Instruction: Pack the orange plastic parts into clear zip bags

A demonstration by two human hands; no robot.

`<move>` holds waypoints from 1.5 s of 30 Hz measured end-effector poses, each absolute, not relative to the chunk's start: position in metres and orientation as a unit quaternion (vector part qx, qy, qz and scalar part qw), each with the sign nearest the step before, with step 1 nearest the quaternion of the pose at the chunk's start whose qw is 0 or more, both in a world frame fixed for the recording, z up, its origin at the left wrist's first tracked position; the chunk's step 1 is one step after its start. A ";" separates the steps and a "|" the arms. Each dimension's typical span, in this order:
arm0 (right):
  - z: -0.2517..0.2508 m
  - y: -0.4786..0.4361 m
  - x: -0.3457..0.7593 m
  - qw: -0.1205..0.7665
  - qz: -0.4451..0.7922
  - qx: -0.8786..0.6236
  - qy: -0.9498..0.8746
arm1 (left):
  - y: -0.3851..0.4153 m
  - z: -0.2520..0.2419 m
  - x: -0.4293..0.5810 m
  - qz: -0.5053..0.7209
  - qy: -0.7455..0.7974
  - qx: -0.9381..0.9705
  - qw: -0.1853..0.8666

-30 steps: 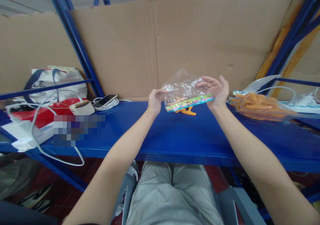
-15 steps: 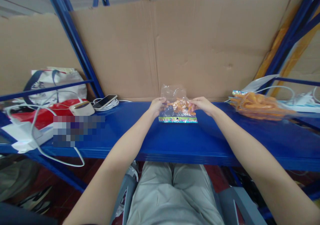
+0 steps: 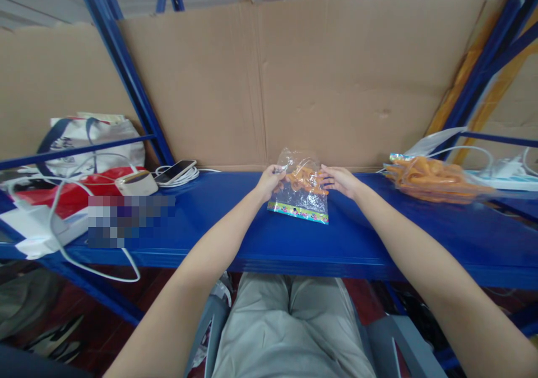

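A clear plastic bag [image 3: 299,199] with a colourful printed strip along its near edge is at the middle of the blue shelf. Orange pieces [image 3: 303,179] show inside it. My left hand [image 3: 271,180] is closed on the bag's left side. At the right side, my right hand [image 3: 337,179] has its fingers apart, with the fingertips against the bag or just beside it.
Another clear bag of orange pieces [image 3: 432,179] lies at the right. To the left are a phone [image 3: 179,170], coiled white cable, a white adapter [image 3: 138,183], a red item [image 3: 94,184] and a cloth bag [image 3: 101,142]. Cardboard [image 3: 336,75] stands behind the shelf.
The bag has tilted, its printed strip now nearer me and slanting down to the right. My left hand has shifted slightly right with it. My right hand's fingers have spread from their grip.
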State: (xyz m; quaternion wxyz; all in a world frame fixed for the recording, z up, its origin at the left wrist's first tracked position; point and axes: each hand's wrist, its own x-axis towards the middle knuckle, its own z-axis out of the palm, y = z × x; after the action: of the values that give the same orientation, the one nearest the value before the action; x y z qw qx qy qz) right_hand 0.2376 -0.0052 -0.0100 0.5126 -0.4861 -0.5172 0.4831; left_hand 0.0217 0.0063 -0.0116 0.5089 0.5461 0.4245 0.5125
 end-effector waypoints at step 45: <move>-0.014 0.015 0.248 0.741 0.288 -0.462 -0.394 | 0.001 -0.014 0.031 0.432 0.472 0.640 0.426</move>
State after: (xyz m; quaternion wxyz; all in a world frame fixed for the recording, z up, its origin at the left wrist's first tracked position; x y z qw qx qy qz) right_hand 0.2484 0.0148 -0.0145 0.7405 -0.4621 -0.3942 0.2876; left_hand 0.0313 0.0013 -0.0145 0.4262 0.6399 0.4716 0.4319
